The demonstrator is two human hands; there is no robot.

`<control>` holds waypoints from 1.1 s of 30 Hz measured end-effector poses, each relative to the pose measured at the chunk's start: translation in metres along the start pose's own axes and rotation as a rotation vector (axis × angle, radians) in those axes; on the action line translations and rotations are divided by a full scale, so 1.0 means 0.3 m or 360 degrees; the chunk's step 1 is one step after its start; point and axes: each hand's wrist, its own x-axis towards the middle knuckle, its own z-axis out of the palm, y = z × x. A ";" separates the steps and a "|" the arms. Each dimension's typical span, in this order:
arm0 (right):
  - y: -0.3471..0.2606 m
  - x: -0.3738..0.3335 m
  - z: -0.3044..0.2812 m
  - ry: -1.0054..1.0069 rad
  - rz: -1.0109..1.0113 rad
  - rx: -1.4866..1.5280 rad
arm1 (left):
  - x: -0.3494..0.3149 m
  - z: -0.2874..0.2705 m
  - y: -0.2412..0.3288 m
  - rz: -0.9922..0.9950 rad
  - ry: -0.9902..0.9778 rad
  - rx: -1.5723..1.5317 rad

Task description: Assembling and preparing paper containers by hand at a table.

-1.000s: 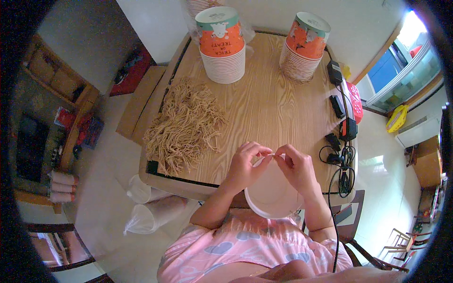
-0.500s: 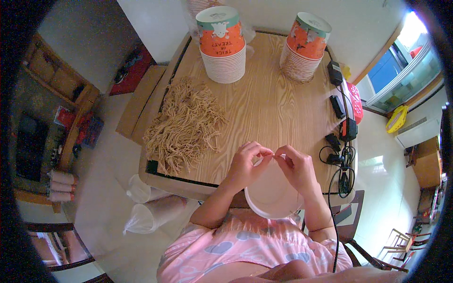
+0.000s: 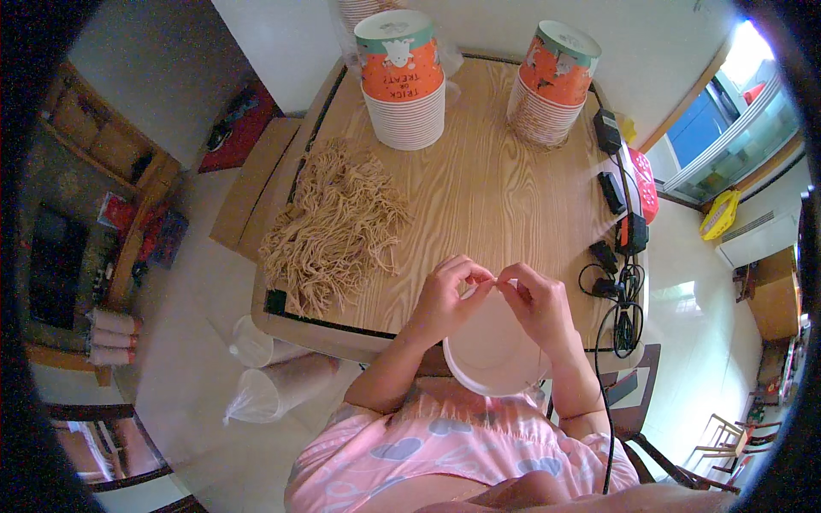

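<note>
"Down on the floor (image 3: 184, 342) at the left, what lies there?"

"Nested buckets in clear bags (image 3: 291, 386), beside the table (image 3: 479, 197); presumably kept low to spare the top."

"And on the table's left side?"

"A loose heap of tan cords (image 3: 338, 231), probably laid within easy reach of the left hand (image 3: 443, 299). Beyond it a tall stack of buckets (image 3: 400, 81) stands upside down, nested, most likely to save room."

"How is that hand set?"

"Thumb and forefinger press together at the far rim of a white-lined bucket (image 3: 492, 350), seemingly on a thin strand (image 3: 495, 282), though it's too fine to be sure."

"Where is that bucket, exactly?"

"At the table's near edge, just before the pink clothing (image 3: 445, 432), its mouth facing up, which would let the eyes follow the rim. What bears it underneath I can't tell."

"The right hand (image 3: 539, 303)?"

"Much the same: thumb and forefinger pinch at that spot, tips touching the left's or nearly so, I'd judge so both can steady one small point."

"Farther right?"

"A second stack (image 3: 556, 85), also inverted, tan fibres (image 3: 523, 130) about its lower part; then black adapters (image 3: 606, 132) and a coiled cable (image 3: 629, 316) along the edge, perhaps to keep them off the hands."
</note>
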 end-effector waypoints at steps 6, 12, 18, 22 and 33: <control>-0.042 0.009 -0.033 -0.0180 0.0239 -0.0150 | -0.008 0.008 -0.025 -0.0150 0.0060 -0.0213; -0.020 0.006 -0.019 -0.0244 0.0235 -0.0219 | -0.007 0.009 -0.019 -0.0183 0.0053 -0.0258; -0.018 0.006 -0.019 -0.0116 0.0208 -0.0163 | -0.009 0.005 -0.018 -0.0185 0.0014 -0.0258; -0.023 0.010 -0.023 -0.0119 0.0234 -0.0215 | 0.004 0.013 0.028 -0.0095 0.0077 -0.0197; -0.005 0.008 -0.016 -0.0029 0.0172 -0.0104 | -0.001 0.010 -0.010 -0.0042 -0.0008 0.0024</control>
